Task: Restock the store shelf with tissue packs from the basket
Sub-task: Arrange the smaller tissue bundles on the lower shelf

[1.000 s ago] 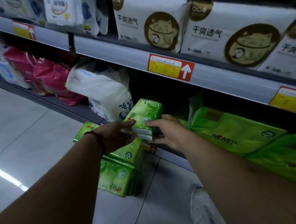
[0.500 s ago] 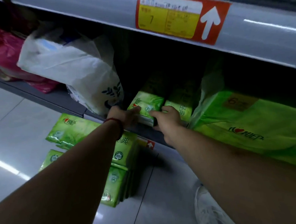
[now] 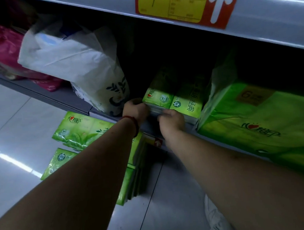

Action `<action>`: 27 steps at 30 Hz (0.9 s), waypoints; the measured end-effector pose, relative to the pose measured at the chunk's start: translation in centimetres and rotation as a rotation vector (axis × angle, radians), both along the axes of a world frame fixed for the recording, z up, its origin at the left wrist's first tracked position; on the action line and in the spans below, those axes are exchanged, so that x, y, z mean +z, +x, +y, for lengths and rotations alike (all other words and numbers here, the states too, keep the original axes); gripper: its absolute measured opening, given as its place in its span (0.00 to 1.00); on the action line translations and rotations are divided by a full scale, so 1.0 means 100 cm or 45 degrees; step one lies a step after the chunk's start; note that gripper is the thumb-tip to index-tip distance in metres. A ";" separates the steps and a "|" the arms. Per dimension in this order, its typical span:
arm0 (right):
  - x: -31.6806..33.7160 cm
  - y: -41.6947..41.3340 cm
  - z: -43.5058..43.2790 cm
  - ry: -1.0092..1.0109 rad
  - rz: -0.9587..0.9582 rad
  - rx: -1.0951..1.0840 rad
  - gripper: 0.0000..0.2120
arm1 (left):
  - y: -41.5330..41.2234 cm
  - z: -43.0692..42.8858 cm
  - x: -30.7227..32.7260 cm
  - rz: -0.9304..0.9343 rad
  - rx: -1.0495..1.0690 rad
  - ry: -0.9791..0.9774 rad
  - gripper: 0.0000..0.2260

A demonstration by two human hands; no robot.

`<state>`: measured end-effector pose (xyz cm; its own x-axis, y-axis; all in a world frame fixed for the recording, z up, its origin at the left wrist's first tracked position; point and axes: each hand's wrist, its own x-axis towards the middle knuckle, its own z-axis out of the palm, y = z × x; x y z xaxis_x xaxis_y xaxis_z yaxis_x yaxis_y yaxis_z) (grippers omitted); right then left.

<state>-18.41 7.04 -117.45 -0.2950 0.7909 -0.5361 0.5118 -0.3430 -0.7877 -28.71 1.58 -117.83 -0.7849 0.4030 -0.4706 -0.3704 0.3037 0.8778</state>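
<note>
A small green tissue pack (image 3: 158,97) rests on the grey bottom shelf (image 3: 71,98), pushed in beside a second green pack (image 3: 187,104) to its right. My left hand (image 3: 136,110), with a red string on the wrist, grips the pack's left front corner. My right hand (image 3: 171,120) presses against its lower front edge, fingers curled under. A stack of green tissue packs (image 3: 83,130) stands on the floor below the shelf, partly hidden by my left arm. No basket is in view.
A white plastic-wrapped bundle (image 3: 78,66) stands left of the gap and pink packs (image 3: 1,45) lie further left. A large green multi-pack (image 3: 259,125) fills the shelf to the right. The shelf above carries a yellow and red price tag (image 3: 182,6). My white shoe (image 3: 218,218) is on the tiled floor.
Both hands carried the green pack from the air in front of the shelf into the gap and set it deeper beside the other pack. My head moved closer.
</note>
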 end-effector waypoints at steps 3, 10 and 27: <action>0.006 0.001 0.003 -0.013 -0.036 0.037 0.14 | 0.007 -0.008 0.024 -0.030 -0.088 -0.032 0.10; 0.029 -0.006 0.001 -0.094 -0.134 0.242 0.13 | -0.021 -0.059 0.048 0.157 -0.231 -0.261 0.05; 0.054 -0.013 -0.067 -0.374 -0.326 0.688 0.10 | -0.070 -0.220 0.051 0.187 -0.170 -0.820 0.22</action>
